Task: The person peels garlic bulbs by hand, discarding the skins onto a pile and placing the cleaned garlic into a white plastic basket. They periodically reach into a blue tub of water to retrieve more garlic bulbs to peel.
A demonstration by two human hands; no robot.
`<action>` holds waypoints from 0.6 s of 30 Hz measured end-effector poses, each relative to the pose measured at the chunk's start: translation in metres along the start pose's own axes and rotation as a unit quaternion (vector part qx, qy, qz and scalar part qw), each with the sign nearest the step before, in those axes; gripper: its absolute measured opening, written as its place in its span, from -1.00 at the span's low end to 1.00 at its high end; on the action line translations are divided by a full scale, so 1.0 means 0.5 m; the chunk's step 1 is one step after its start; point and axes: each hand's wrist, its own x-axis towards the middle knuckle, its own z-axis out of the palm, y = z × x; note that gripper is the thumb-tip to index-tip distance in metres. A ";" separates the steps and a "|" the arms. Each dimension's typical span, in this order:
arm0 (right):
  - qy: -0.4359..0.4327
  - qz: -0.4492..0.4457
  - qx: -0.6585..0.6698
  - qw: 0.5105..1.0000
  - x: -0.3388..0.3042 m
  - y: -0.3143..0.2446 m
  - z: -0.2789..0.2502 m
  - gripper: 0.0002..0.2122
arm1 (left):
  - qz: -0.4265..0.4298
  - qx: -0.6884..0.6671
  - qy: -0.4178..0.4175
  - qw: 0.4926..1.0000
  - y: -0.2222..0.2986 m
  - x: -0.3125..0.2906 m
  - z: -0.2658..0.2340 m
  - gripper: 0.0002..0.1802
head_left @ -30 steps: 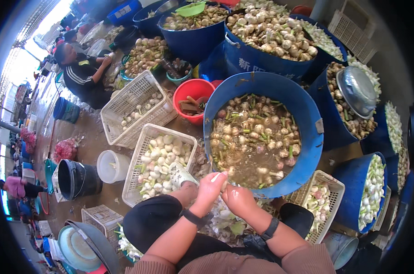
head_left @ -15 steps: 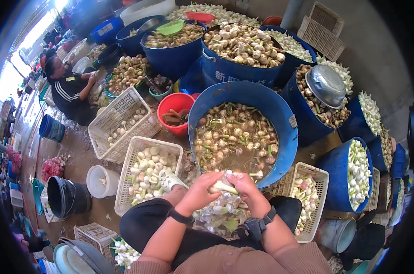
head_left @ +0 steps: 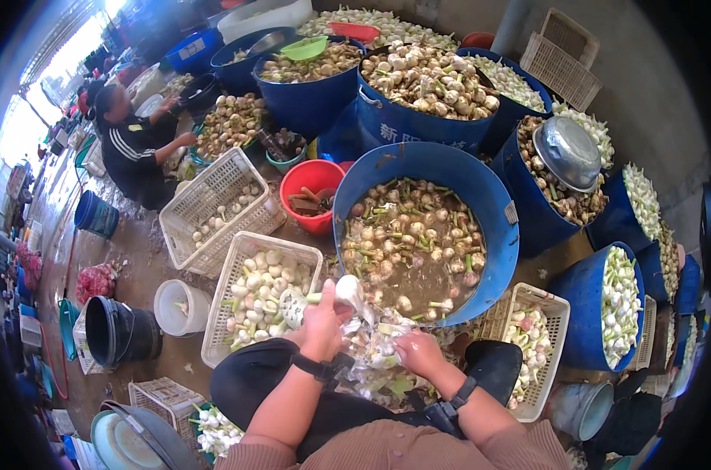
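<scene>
Wet floor (head_left: 140, 254) is spreading at left, with a black bucket (head_left: 140, 337) and a white bucket (head_left: 167, 309) standing beside a crate (head_left: 213, 337) that is holding pale bulbs (head_left: 265, 282). Next along, my left fingers (head_left: 329, 296) are holding a garlic bulb (head_left: 349, 288) just right of that crate, its stem pointing left. I'm judging it light and firm, probably slippery if damp, so I'd be gripping best round the neck, sparing the cloves from bruising. Beyond it, a blue tub (head_left: 500, 243) is holding bulbs in murky water; nearer me, skins (head_left: 379, 364) are lying heaped, likely flimsy. My right fingers (head_left: 407, 343) are resting curled against them; whether they're pinching any, I cannot tell. Farther right, another crate (head_left: 555, 345) is carrying bulbs.
</scene>
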 end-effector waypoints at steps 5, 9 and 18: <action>0.098 0.055 0.080 0.990 0.040 -0.069 -0.070 -0.72 | -0.021 0.023 0.040 0.999 -0.001 0.000 -0.001 -0.69; 0.206 0.065 0.371 0.903 0.129 -0.148 -0.147 -0.70 | 0.069 0.197 -0.011 0.978 -0.017 -0.019 0.016 -0.71; 0.093 -0.032 0.065 0.993 0.036 -0.047 -0.041 -0.74 | -0.066 0.077 0.023 0.995 -0.007 0.011 0.003 -0.66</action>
